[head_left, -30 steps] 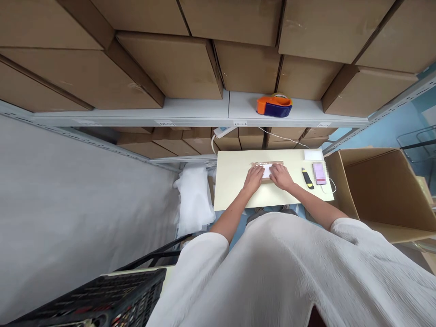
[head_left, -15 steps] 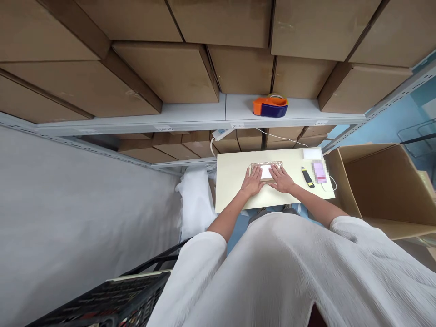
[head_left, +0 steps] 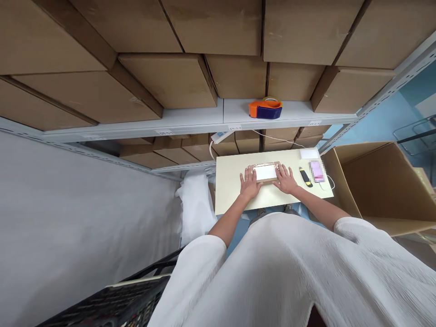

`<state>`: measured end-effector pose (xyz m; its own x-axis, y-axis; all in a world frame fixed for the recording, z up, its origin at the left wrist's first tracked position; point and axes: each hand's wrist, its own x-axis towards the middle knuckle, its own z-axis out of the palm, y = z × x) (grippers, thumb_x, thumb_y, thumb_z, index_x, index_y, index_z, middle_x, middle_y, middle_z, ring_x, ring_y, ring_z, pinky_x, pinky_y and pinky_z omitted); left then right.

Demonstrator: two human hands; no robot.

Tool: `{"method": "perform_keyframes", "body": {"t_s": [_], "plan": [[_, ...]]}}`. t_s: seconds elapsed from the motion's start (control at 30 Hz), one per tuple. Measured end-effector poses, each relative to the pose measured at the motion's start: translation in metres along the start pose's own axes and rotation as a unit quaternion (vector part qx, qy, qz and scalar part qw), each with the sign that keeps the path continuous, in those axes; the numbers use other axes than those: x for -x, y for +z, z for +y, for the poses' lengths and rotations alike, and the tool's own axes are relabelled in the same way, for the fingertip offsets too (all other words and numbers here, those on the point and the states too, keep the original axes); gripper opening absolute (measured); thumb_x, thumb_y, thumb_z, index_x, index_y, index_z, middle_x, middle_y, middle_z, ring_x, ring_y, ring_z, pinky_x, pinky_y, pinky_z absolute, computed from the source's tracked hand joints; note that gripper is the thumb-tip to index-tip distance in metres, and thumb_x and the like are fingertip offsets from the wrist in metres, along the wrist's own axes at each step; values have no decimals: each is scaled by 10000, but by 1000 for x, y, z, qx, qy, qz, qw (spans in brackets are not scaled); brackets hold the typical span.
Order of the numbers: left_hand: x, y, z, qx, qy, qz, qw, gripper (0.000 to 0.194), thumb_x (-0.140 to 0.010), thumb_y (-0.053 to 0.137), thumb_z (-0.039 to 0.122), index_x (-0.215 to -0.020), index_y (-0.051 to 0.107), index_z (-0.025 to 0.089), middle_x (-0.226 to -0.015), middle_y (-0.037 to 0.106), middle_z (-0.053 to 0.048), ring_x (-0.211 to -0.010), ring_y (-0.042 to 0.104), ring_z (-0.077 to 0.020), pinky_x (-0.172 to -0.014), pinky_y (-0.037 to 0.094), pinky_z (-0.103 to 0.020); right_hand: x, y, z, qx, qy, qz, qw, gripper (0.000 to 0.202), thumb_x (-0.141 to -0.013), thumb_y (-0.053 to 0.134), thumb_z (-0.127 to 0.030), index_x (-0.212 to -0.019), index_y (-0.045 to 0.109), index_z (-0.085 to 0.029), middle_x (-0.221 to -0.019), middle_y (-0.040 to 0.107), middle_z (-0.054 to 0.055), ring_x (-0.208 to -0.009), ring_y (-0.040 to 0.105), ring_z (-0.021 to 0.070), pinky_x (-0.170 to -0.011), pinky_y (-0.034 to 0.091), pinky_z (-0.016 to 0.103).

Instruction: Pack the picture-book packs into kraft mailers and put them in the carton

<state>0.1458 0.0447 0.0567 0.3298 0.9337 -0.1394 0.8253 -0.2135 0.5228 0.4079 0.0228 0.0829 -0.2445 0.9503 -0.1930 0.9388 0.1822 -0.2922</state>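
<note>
A small brown cardboard box (head_left: 269, 180) with shiny clear tape along its far edge lies on the pale yellow table (head_left: 229, 181). On its top is a blank-looking white label (head_left: 265, 172). My left hand (head_left: 250, 185) rests flat at the box's left end, fingers spread. At the right end my right hand (head_left: 285, 180) lies with fingers stretched over the box's edge. Neither hand is closed around anything. To the right of my right hand are a black and yellow box cutter (head_left: 305, 177) and a phone (head_left: 317, 171) with a pink, blurred screen.
An orange and blue tape dispenser (head_left: 265, 109) sits on the grey shelf (head_left: 190, 114) among large cartons. A white block (head_left: 309, 153) lies at the table's far right corner. Right of the table stands an open carton (head_left: 378, 181); a black crate (head_left: 136, 299) is at lower left.
My hands have moved apart, from the middle of the white label out to the two ends of the box. More of the label shows now. The view has shifted slightly.
</note>
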Motion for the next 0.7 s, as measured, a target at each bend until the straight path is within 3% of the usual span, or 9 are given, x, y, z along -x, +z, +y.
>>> {"method": "perform_keyframes", "body": {"t_s": [0.1, 0.2, 0.27, 0.5, 0.7], "plan": [[2, 1, 0, 48, -44, 8, 998, 889, -1056, 563, 532, -1803, 242, 174, -1876, 181, -275, -1726, 243, -488, -1345, 274, -720, -5, 2, 0, -59, 77, 1, 995, 853, -1100, 424, -566, -1808, 218, -137, -1872, 190, 265, -1685, 305, 459, -1335, 271, 698], [1, 0, 1, 104, -58, 12, 993, 858, -1056, 591, 508, -1779, 283, 164, -1825, 298, -304, -1612, 456, -494, -1257, 441, -659, -12, 2, 3, -137, 89, -10, 987, 927, -1064, 481, -496, -1829, 102, -136, -1815, 316, 276, -1589, 455, 433, -1272, 419, 628], [0, -2, 4, 121, -48, 22, 991, 883, -1011, 681, 490, -1757, 320, 185, -1797, 346, -295, -1564, 503, -490, -1241, 458, -645, -14, 1, 5, -157, 83, -4, 984, 1018, -1010, 566, -466, -1839, 54, -169, -1817, 307, 260, -1585, 448, 443, -1265, 426, 639], [-8, -20, 24, 121, -11, 45, 992, 1030, -821, 902, 380, -1708, 385, 293, -1690, 425, -203, -1477, 538, -461, -1192, 506, -595, 1, -19, 23, -162, 74, -1, 984, 1299, -841, 850, -543, -1846, 57, -322, -1896, -12, 199, -1650, 304, 528, -1236, 411, 697], [-26, -22, 63, 119, 38, 16, 992, 1046, -831, 924, 407, -1718, 378, 320, -1719, 397, -182, -1462, 523, -461, -1151, 532, -564, 34, -47, 53, -149, 74, 45, 985, 1289, -817, 913, -505, -1835, 147, -306, -1878, 38, 220, -1622, 392, 495, -1182, 515, 614]]}}
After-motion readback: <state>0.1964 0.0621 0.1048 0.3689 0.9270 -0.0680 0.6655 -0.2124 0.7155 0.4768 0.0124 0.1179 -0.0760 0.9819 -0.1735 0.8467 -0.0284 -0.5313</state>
